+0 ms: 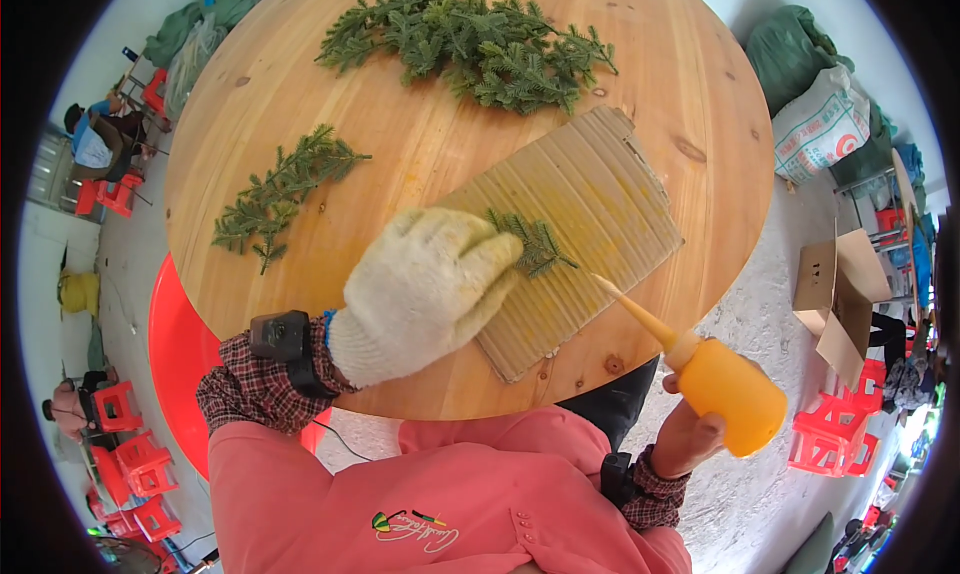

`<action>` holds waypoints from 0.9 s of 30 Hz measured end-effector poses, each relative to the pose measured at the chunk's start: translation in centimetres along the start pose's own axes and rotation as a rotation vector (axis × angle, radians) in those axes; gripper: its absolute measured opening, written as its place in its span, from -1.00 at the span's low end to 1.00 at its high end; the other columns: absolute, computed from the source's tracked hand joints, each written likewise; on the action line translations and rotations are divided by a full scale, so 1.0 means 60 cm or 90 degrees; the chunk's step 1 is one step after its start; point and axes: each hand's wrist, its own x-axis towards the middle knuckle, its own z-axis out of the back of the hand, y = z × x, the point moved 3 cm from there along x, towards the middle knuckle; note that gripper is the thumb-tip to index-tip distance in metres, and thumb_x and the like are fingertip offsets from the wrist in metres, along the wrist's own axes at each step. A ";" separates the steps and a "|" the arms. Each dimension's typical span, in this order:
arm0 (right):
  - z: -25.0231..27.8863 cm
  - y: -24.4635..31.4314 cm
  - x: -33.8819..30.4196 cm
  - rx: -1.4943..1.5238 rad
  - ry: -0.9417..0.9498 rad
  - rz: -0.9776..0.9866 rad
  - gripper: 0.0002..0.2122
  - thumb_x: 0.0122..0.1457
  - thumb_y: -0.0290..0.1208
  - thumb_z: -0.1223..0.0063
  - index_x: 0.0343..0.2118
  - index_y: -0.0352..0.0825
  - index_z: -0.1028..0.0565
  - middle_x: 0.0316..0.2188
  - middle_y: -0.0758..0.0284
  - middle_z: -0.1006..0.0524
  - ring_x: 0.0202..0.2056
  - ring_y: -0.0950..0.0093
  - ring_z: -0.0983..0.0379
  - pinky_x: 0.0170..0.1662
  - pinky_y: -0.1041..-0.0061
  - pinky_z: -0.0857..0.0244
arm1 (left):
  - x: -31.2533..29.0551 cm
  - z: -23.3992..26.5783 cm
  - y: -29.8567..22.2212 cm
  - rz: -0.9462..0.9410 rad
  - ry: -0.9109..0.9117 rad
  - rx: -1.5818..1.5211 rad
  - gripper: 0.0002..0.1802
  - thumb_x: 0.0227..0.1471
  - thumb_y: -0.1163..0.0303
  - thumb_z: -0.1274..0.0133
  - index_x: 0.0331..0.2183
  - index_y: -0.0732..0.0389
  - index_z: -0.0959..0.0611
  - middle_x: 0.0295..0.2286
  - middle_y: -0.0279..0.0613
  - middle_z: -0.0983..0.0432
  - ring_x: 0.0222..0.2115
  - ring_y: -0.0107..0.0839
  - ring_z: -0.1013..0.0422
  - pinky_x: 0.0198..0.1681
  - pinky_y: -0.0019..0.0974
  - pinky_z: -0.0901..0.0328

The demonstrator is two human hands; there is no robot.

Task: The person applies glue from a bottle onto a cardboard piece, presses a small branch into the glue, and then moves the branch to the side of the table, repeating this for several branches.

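Note:
My left hand (pixel 425 289), in a white knitted glove, is closed on a small green fir sprig (pixel 532 242) over a piece of corrugated cardboard (pixel 590 199). The sprig's bare stem end points right. In my bare right hand (pixel 692 429) is a yellow squeeze bottle (pixel 735 394), tilted so that its long tapered nozzle (pixel 640 316) reaches up and left. The nozzle's tip is very close to the stem end; whether they touch I cannot tell. Yellowish stains mark the cardboard and the glove's fingers.
A large pile of fir sprigs (pixel 480 44) lies at the table's far side, and a smaller group (pixel 285 194) at the left. The round wooden table (pixel 700 104) ends just before my body. A red stool (pixel 180 324) stands left; an open carton (pixel 840 294) sits right.

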 end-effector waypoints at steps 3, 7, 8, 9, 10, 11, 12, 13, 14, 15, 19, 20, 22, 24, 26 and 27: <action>0.002 -0.018 -0.002 0.148 -0.039 -0.042 -0.34 0.22 0.15 -0.01 0.09 -0.43 -0.34 -0.03 0.11 -0.47 -0.21 0.36 -0.52 -0.24 0.52 -0.44 | 0.015 0.013 0.012 0.031 -0.115 0.015 -0.55 -0.07 0.41 -0.21 -0.06 0.14 -0.59 -0.20 -0.15 -0.49 -0.11 -0.16 -0.42 0.00 -0.12 -0.28; -0.003 -0.031 0.006 0.253 -0.044 -0.142 -0.39 0.23 0.07 -0.05 0.12 -0.39 -0.34 0.01 0.12 -0.48 -0.19 0.37 -0.54 -0.22 0.52 -0.45 | 0.019 -0.021 0.031 0.015 -0.147 0.018 -0.56 -0.06 0.43 -0.20 -0.06 0.17 -0.59 -0.24 -0.15 -0.49 -0.15 -0.15 -0.43 -0.05 -0.13 -0.28; -0.006 -0.031 0.007 0.259 -0.045 -0.143 -0.40 0.24 0.06 -0.04 0.12 -0.39 -0.34 0.00 0.14 -0.49 -0.17 0.37 -0.54 -0.22 0.52 -0.45 | 0.019 -0.022 0.030 0.016 -0.146 0.020 -0.56 -0.06 0.43 -0.20 -0.06 0.17 -0.59 -0.24 -0.15 -0.49 -0.15 -0.15 -0.43 -0.05 -0.13 -0.28; -0.009 -0.032 0.008 0.265 -0.046 -0.144 -0.41 0.25 0.05 -0.04 0.12 -0.39 -0.34 -0.01 0.16 -0.50 -0.16 0.37 -0.54 -0.22 0.52 -0.45 | 0.019 -0.023 0.030 0.013 -0.146 0.006 -0.57 -0.06 0.44 -0.20 -0.07 0.16 -0.59 -0.25 -0.15 -0.50 -0.17 -0.15 -0.43 -0.06 -0.13 -0.28; -0.011 -0.033 0.009 0.271 -0.047 -0.144 -0.42 0.25 0.04 -0.03 0.12 -0.38 -0.34 -0.02 0.17 -0.51 -0.15 0.38 -0.54 -0.22 0.52 -0.45 | 0.020 -0.024 0.029 0.011 -0.146 -0.009 -0.58 -0.06 0.45 -0.19 -0.08 0.16 -0.60 -0.26 -0.16 -0.50 -0.18 -0.15 -0.44 -0.07 -0.13 -0.28; -0.011 -0.034 0.009 0.271 -0.047 -0.144 -0.42 0.25 0.04 -0.03 0.12 -0.38 -0.34 -0.02 0.17 -0.51 -0.15 0.38 -0.54 -0.22 0.52 -0.45 | 0.020 -0.024 0.029 0.007 -0.145 -0.025 -0.59 -0.06 0.46 -0.19 -0.09 0.15 -0.60 -0.28 -0.16 -0.51 -0.20 -0.14 -0.44 -0.09 -0.13 -0.29; -0.011 -0.037 0.009 0.277 -0.054 -0.148 -0.43 0.26 0.03 -0.03 0.12 -0.38 -0.34 -0.02 0.18 -0.51 -0.15 0.37 -0.54 -0.23 0.52 -0.44 | 0.020 -0.024 0.029 0.007 -0.145 -0.025 -0.59 -0.06 0.46 -0.19 -0.09 0.15 -0.60 -0.28 -0.16 -0.51 -0.20 -0.14 -0.44 -0.09 -0.13 -0.29; -0.010 -0.039 0.009 0.283 -0.060 -0.152 -0.43 0.26 0.03 -0.02 0.13 -0.38 -0.34 -0.02 0.18 -0.51 -0.14 0.36 -0.54 -0.23 0.52 -0.44 | 0.020 -0.022 0.031 0.010 -0.135 -0.030 -0.61 -0.06 0.47 -0.18 -0.10 0.15 -0.61 -0.29 -0.17 -0.51 -0.22 -0.15 -0.44 -0.10 -0.13 -0.29; -0.010 -0.041 0.009 0.290 -0.067 -0.156 -0.44 0.27 0.02 -0.02 0.13 -0.37 -0.33 -0.02 0.19 -0.51 -0.13 0.36 -0.54 -0.23 0.52 -0.44 | 0.019 -0.020 0.034 0.014 -0.125 -0.034 -0.63 -0.06 0.48 -0.18 -0.12 0.14 -0.62 -0.31 -0.18 -0.52 -0.23 -0.16 -0.44 -0.12 -0.13 -0.29; -0.010 -0.041 0.010 0.291 -0.066 -0.156 -0.44 0.27 0.02 -0.02 0.13 -0.37 -0.33 -0.02 0.19 -0.51 -0.13 0.36 -0.54 -0.23 0.52 -0.44 | 0.018 -0.016 0.037 0.018 -0.116 -0.038 -0.65 -0.06 0.49 -0.17 -0.14 0.13 -0.63 -0.33 -0.19 -0.52 -0.25 -0.16 -0.44 -0.13 -0.13 -0.29; -0.009 -0.054 0.011 0.294 -0.072 -0.159 -0.45 0.28 0.01 -0.01 0.13 -0.37 -0.34 -0.02 0.19 -0.52 -0.15 0.36 -0.55 -0.22 0.52 -0.45 | 0.026 0.048 0.073 0.109 -0.142 0.051 -0.68 -0.01 0.41 -0.13 -0.14 0.08 -0.63 -0.39 -0.15 -0.50 -0.24 -0.13 -0.45 -0.10 -0.08 -0.31; -0.008 -0.056 0.013 0.301 -0.065 -0.158 -0.45 0.28 0.01 -0.01 0.12 -0.37 -0.34 -0.02 0.18 -0.52 -0.15 0.36 -0.55 -0.21 0.52 -0.45 | 0.024 0.067 0.087 0.154 -0.159 0.074 -0.70 -0.01 0.42 -0.12 -0.15 0.09 -0.63 -0.40 -0.13 -0.51 -0.25 -0.13 -0.46 -0.11 -0.09 -0.31; -0.006 -0.059 0.018 0.315 -0.048 -0.155 -0.46 0.28 0.01 0.00 0.12 -0.37 -0.34 -0.03 0.18 -0.52 -0.16 0.37 -0.55 -0.20 0.52 -0.45 | 0.016 0.101 0.121 0.248 -0.231 0.024 -0.75 0.02 0.41 -0.07 -0.19 0.11 -0.65 -0.34 -0.09 -0.54 -0.24 -0.10 -0.46 -0.12 -0.11 -0.32; -0.009 -0.057 0.021 0.320 -0.039 -0.155 -0.46 0.28 0.01 -0.01 0.12 -0.37 -0.34 -0.03 0.18 -0.52 -0.17 0.37 -0.55 -0.20 0.52 -0.45 | -0.017 0.129 0.157 0.275 -0.234 0.172 -0.77 0.04 0.40 -0.04 -0.21 0.12 -0.66 -0.32 -0.08 -0.55 -0.24 -0.09 -0.47 -0.13 -0.11 -0.33; -0.011 -0.054 0.024 0.316 -0.030 -0.153 -0.45 0.28 0.01 -0.01 0.12 -0.37 -0.34 -0.05 0.18 -0.53 -0.19 0.38 -0.55 -0.19 0.52 -0.44 | -0.037 0.142 0.178 0.299 -0.236 0.316 -0.78 0.06 0.39 -0.01 -0.23 0.13 -0.67 -0.30 -0.08 -0.56 -0.25 -0.09 -0.47 -0.15 -0.11 -0.34; -0.012 -0.054 0.025 0.319 -0.027 -0.151 -0.45 0.28 0.01 -0.01 0.12 -0.37 -0.34 -0.05 0.18 -0.53 -0.19 0.38 -0.55 -0.19 0.52 -0.44 | -0.046 0.147 0.185 0.313 -0.247 0.340 -0.78 0.07 0.37 0.00 -0.24 0.13 -0.67 -0.30 -0.08 -0.56 -0.25 -0.08 -0.48 -0.15 -0.11 -0.34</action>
